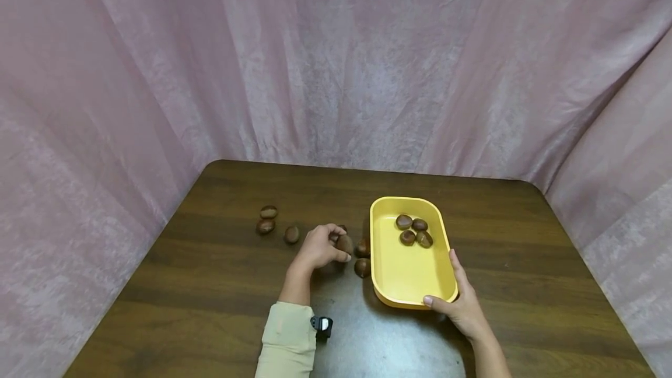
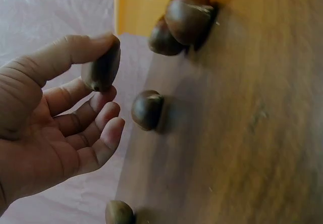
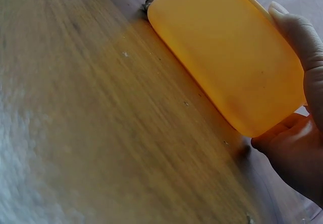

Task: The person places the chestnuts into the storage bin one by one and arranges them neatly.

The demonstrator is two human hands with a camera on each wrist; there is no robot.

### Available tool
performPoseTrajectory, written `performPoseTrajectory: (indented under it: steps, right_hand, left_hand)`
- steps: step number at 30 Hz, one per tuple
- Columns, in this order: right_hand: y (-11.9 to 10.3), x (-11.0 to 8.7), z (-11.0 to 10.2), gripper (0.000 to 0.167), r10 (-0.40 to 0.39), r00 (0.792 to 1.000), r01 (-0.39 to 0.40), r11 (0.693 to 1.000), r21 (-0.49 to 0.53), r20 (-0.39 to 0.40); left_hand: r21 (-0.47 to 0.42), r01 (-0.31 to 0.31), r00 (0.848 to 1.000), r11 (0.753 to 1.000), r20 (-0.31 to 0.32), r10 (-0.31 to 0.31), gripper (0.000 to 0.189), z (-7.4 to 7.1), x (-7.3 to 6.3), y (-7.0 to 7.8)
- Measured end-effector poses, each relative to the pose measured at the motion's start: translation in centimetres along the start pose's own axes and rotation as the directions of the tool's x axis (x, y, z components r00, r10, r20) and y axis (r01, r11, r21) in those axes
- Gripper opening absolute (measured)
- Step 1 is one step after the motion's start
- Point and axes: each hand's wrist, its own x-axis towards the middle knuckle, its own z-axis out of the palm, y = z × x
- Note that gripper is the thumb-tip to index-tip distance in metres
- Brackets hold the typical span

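Note:
My left hand (image 1: 317, 248) pinches a brown chestnut (image 2: 103, 66) between thumb and fingers, above the table to the left of a yellow tray (image 1: 399, 276). In the left wrist view the other fingers are loosely bent, and another chestnut (image 2: 147, 110) lies on the wood beyond them. The right hand (image 1: 466, 308) grips the tray at its near right corner, thumb over the rim and fingers along the outer side. Several chestnuts (image 1: 408, 238) sit together inside the tray, toward its far half. Two more chestnuts (image 1: 362, 268) lie against or just beside its left wall.
Farther left on the dark wooden table (image 1: 199, 273) are three loose chestnuts (image 1: 265, 226), two of them close together. A pink curtain (image 1: 336, 74) hangs behind the table and along its sides. A strapped black device (image 1: 322, 325) is on the left wrist.

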Motion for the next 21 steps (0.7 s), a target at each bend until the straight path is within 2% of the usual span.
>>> performPoseTrajectory:
  steps: [7, 11, 16, 21]
  right_hand:
    - [0.0, 0.0, -0.2, 0.109, 0.001, 1.000, -0.001, 1.000, -0.011, -0.007]
    - [0.0, 0.0, -0.2, 0.108, 0.020, 1.000, -0.020, 1.000, -0.009, -0.003]
    - [0.1, 0.0, -0.1, 0.108, 0.033, 0.999, -0.033, 0.999, 0.022, 0.002]
    - [0.1, 0.1, -0.1, 0.109, 0.027, 1.000, -0.027, 0.999, 0.031, 0.003]
  left_hand:
    - [-0.109, -0.089, 0.996, 0.990, 0.013, 0.091, 0.048, 0.1, 0.7, 1.6]
    - [-0.122, -0.120, 0.992, 0.985, 0.010, 0.122, 0.048, 0.0, 1.1, 2.6]
    - [-0.100, -0.133, 0.990, 0.986, 0.023, 0.136, 0.048, 0.1, 1.9, 3.7]
    - [-0.114, -0.126, 0.990, 0.985, 0.056, 0.133, 0.049, 0.2, 2.6, 5.1]
